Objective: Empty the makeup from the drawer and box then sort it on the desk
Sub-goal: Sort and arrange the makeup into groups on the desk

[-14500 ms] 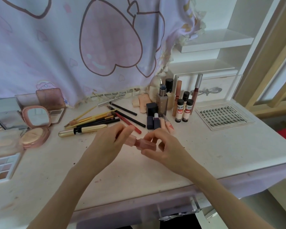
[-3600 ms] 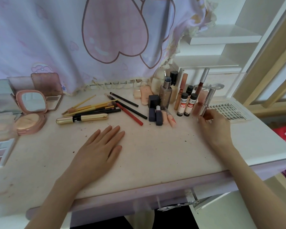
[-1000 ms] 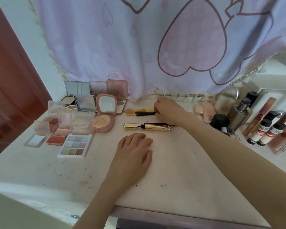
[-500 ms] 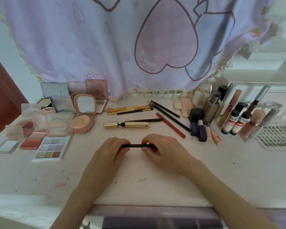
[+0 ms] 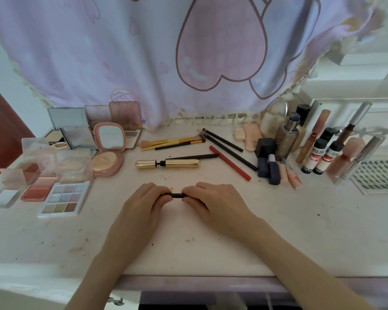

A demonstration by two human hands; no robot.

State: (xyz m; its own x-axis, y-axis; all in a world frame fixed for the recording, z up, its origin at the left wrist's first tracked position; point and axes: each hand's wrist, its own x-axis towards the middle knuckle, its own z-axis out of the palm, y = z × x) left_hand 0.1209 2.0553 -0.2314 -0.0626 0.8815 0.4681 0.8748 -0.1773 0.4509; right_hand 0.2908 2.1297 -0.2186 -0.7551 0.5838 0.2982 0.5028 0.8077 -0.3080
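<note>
A lilac curtain (image 5: 143, 52) printed with pink hearts hangs over the speckled cream tabletop (image 5: 300, 231), where a gold tube (image 5: 168, 164), a red pencil (image 5: 230, 163) and a pastel nine-pan palette (image 5: 62, 199) lie.

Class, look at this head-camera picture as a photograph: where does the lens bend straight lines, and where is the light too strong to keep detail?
Head view: the wide lens bows the desk front edge and splays the curtain outward. Head view: the white shelves at upper right are washed out by bright light. Head view: the centre is sharp, both the left hand and right hand gripping a black pencil, with only soft shadows beneath.
</note>
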